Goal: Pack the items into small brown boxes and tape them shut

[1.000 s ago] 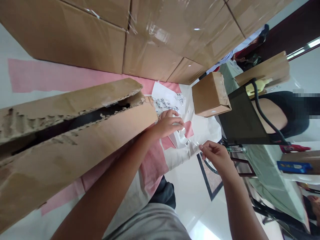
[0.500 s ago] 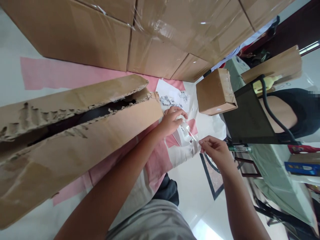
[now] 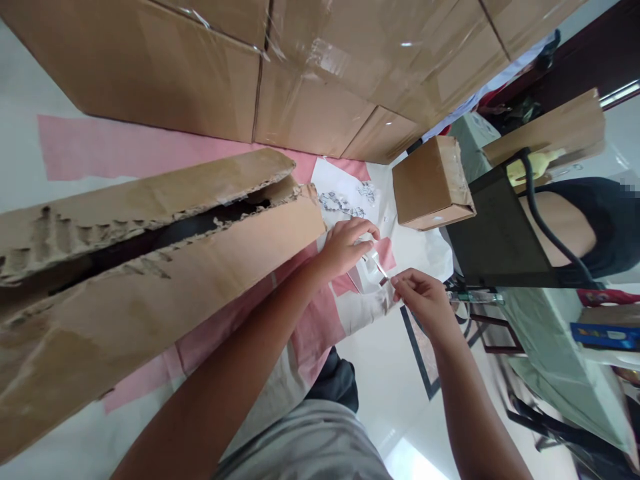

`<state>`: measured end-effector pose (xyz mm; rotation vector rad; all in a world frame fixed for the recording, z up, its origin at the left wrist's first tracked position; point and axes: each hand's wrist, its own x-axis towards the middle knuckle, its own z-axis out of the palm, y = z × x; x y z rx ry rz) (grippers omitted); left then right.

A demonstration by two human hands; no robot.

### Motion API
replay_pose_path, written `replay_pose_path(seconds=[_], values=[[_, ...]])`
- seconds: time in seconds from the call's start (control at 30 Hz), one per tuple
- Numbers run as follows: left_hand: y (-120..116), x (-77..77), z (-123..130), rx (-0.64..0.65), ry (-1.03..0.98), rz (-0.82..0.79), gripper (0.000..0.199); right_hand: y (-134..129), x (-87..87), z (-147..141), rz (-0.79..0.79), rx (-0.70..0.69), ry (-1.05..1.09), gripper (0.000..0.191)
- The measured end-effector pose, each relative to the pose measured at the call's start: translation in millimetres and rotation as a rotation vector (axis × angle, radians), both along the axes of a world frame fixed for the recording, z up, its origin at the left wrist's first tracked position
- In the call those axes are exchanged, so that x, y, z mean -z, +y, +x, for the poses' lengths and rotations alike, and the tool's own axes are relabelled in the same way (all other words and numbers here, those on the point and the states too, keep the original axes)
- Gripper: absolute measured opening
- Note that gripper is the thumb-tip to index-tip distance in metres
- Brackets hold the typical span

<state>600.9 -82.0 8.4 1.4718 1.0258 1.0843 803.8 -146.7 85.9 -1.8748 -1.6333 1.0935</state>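
Over the white and pink cloth, my left hand (image 3: 349, 247) has its fingers curled at one end of a small clear plastic piece (image 3: 379, 267). My right hand (image 3: 420, 293) pinches the other end between thumb and fingertips. What the piece is cannot be made out. Just beyond my left hand lies a white sheet (image 3: 340, 180) with several small grey patterned pieces on it. Left of my hands is a long cardboard box (image 3: 240, 247) with a torn, ragged opening, dark inside.
Taped cardboard boxes (image 3: 310, 100) stand along the far side. A smaller box (image 3: 425, 180) sits at the cloth's right end. Further right are a dark chair back (image 3: 500, 233), a person (image 3: 590, 227) and a table with a green cover (image 3: 550, 347).
My right hand has moved slightly left and up, closer to my left hand. My left hand has shifted slightly right and down. The plastic between them spans a shorter gap.
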Motion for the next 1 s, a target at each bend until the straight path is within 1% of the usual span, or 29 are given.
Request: replay_pose_path(seconds=[0.1,0.2,0.3,0.37,0.5,0.57,0.67,0.77,0.87,0.9,1.0], values=[[0.5,-0.6,-1.0,0.032,-0.013,0.016,0.021,2.7,3.0,-1.9,-0.002,-0.009,-0.011,0.032],[-2.4,-0.6,0.0,0.025,0.014,0.019,0.009,3.7,6.5,-1.0,-0.015,0.007,-0.007,0.033],[-4.4,0.4,2.3,0.016,0.046,0.038,0.006,3.3,8.5,-0.7,-0.022,0.022,-0.002,0.033],[-3.9,1.1,3.4,0.015,0.040,0.019,0.005,3.6,7.8,-3.3,-0.019,0.023,0.001,0.033],[-1.3,1.6,3.9,0.019,-0.007,-0.013,0.012,7.0,3.1,-14.2,-0.005,0.022,0.015,0.034],[-1.1,1.8,3.7,0.025,0.006,-0.012,0.013,9.2,1.3,-18.4,-0.009,0.014,0.012,0.035],[-3.4,2.2,4.0,0.017,0.068,0.035,0.011,11.2,1.8,-18.3,-0.028,0.016,0.000,0.035],[-6.1,1.9,4.8,-0.013,0.112,0.078,0.016,12.5,4.3,-14.4,-0.046,0.025,-0.003,0.036],[-6.3,0.5,4.9,-0.010,0.068,0.049,0.004,14.6,4.2,-16.0,-0.039,0.022,0.001,0.036],[-5.8,0.0,4.7,0.000,0.042,0.032,0.004,15.6,3.1,-18.4,-0.034,0.019,-0.003,0.035],[-4.1,-0.5,3.9,0.027,-0.006,-0.009,0.012,19.3,-1.8,-27.5,-0.028,0.003,-0.045,0.035]])
